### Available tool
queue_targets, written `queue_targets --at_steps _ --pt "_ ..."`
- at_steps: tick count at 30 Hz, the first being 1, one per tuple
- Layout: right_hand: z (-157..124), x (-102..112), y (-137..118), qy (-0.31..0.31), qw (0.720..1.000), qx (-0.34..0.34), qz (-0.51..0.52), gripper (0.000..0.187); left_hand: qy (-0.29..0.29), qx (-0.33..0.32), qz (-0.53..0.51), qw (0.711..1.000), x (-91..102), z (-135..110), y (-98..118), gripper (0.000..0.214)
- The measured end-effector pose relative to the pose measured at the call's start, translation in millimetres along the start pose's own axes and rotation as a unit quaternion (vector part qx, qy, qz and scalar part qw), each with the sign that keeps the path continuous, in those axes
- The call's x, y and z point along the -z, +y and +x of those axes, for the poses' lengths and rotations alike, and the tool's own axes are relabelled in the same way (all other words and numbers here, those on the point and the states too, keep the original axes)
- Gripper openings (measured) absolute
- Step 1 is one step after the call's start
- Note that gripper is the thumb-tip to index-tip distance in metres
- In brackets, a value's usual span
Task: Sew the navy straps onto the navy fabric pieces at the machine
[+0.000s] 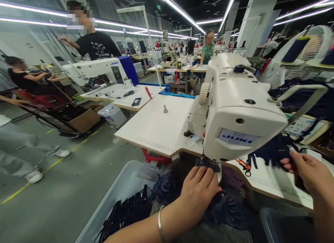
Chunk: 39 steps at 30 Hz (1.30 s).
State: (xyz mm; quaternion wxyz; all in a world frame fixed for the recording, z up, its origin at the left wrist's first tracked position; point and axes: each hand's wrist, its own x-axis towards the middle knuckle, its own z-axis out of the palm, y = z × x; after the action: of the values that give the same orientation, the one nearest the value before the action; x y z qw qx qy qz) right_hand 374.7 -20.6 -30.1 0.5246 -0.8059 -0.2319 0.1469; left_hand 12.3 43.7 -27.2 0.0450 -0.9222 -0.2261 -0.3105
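A white sewing machine (250,114) stands in front of me. My left hand (199,189) is at its needle area, fingers bent together over a dark piece of fabric (208,163) by the presser foot; the fingertips are partly hidden. Off to the right, my right hand (309,166) is closed, thumb against fingers, on a navy fabric strip beside a heap of navy strips (276,150). Orange-handled thread snips (244,166) lie on the table between my hands. Navy fabric pieces (229,208) lie in my lap, below the left hand.
A grey plastic bin (104,208) with navy straps (125,211) stands at my left. The white tabletop (153,128) bears a small grey object (165,109). Another sewing machine (101,74), a cart with a cardboard box (85,119) and several people are beyond. A fan (294,58) stands right.
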Motion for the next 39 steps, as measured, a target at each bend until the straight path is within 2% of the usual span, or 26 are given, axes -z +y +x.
queue_targets --at_steps 1,3,4,6,9,12,15,17,23,26,28,31,34,37,39 --pt "-9 -7 -3 -0.049 0.996 -0.020 0.067 0.023 0.000 0.004 0.000 1.000 0.3 -1 1 0.028" --pt "-34 -25 -12 -0.127 0.959 -0.095 0.235 0.030 -0.004 0.010 -0.020 1.000 3.0 -3 1 0.024" --pt "-48 -34 -18 -0.143 0.941 -0.133 0.276 0.039 -0.008 0.009 -0.037 0.999 5.1 -4 0 0.023" --pt "-78 -51 -30 -0.198 0.923 -0.157 0.290 0.041 -0.015 0.001 -0.078 0.997 9.2 -4 -4 0.023" --pt "-116 -73 -44 -0.224 0.928 -0.098 0.280 0.037 -0.029 -0.001 -0.147 0.989 13.0 -4 -13 0.025" --pt "-135 -90 -49 -0.251 0.928 -0.028 0.272 0.034 -0.031 0.017 -0.229 0.973 13.3 -4 -23 0.026" --pt "-137 -100 -48 -0.252 0.930 0.010 0.266 0.034 -0.018 0.044 -0.296 0.954 11.7 -4 -29 0.026" --pt "-135 -102 -50 -0.237 0.931 0.010 0.279 0.037 -0.010 0.059 -0.322 0.945 10.3 -5 -30 0.026" --pt "-136 -90 -60 -0.277 0.889 -0.059 0.360 0.041 0.028 0.095 -0.389 0.916 7.8 -5 -30 0.025" --pt "-136 -83 -63 -0.268 0.891 -0.069 0.361 0.039 0.034 0.132 -0.398 0.907 5.9 -6 -31 0.027" --pt "-135 -82 -62 -0.250 0.894 -0.075 0.364 0.041 0.037 0.134 -0.400 0.906 4.0 -7 -31 0.028" --pt "-132 -88 -58 -0.233 0.900 -0.083 0.358 0.046 0.037 0.103 -0.380 0.918 1.7 -8 -31 0.028" --pt "-128 -98 -51 -0.240 0.911 -0.085 0.324 0.048 0.014 0.044 -0.308 0.950 2.7 -7 -30 0.026" --pt "-128 -105 -45 -0.239 0.923 -0.077 0.291 0.047 -0.035 -0.005 -0.195 0.980 9.5 -4 -28 0.023" --pt "-132 -107 -42 -0.235 0.928 -0.060 0.283 0.044 -0.077 -0.019 -0.138 0.987 16.3 0 -28 0.023"
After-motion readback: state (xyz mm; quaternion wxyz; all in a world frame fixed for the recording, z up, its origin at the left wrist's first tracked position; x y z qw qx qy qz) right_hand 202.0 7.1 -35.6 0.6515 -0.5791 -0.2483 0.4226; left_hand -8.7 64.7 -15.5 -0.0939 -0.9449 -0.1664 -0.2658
